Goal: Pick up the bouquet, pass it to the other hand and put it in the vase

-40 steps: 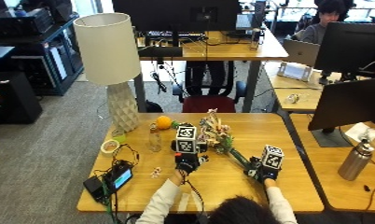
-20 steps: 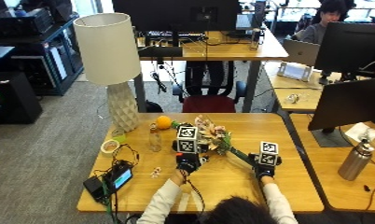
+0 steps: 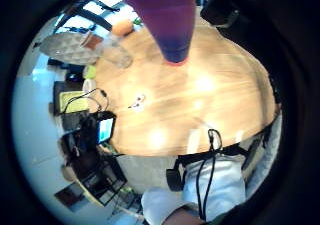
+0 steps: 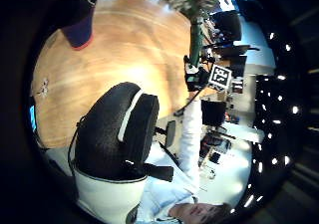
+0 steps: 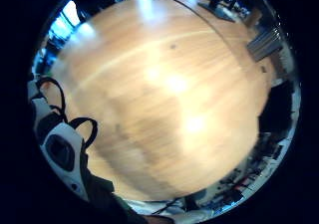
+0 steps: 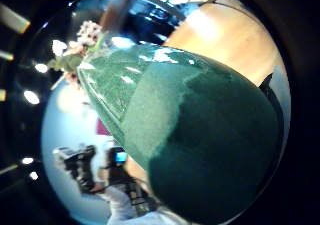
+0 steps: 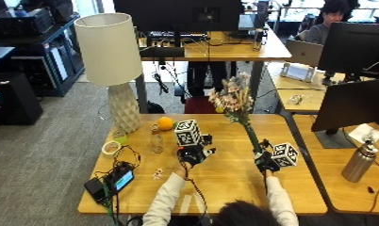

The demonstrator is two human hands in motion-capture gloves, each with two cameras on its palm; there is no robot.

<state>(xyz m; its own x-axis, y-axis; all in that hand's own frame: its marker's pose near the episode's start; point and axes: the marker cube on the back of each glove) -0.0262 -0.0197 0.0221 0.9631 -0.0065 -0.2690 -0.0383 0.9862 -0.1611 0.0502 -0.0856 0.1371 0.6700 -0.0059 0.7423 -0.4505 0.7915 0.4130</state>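
While my right hand (image 7: 265, 163) grips the green stem wrap of the bouquet (image 7: 236, 104), fingers curled round it, the flowers have swung up from lying low across the table to standing nearly upright above the wooden table (image 7: 290, 188). Pick-up is done, then; the hand-over comes next, I judge. My left hand (image 7: 193, 155) hovers over the table a little apart from the stem, fingers spread and holding nothing, where a second ago it sat against the blooms. Its thumb-side palm view shows the stem held clear of it. Farther back along the left edge stand a small clear bottle (image 7: 156, 139), an orange (image 7: 166, 123), a tape roll (image 7: 111, 148) and the lamp (image 7: 110, 63). A purple vessel (image 3: 167, 25), probably the vase, shows close to the left palm.
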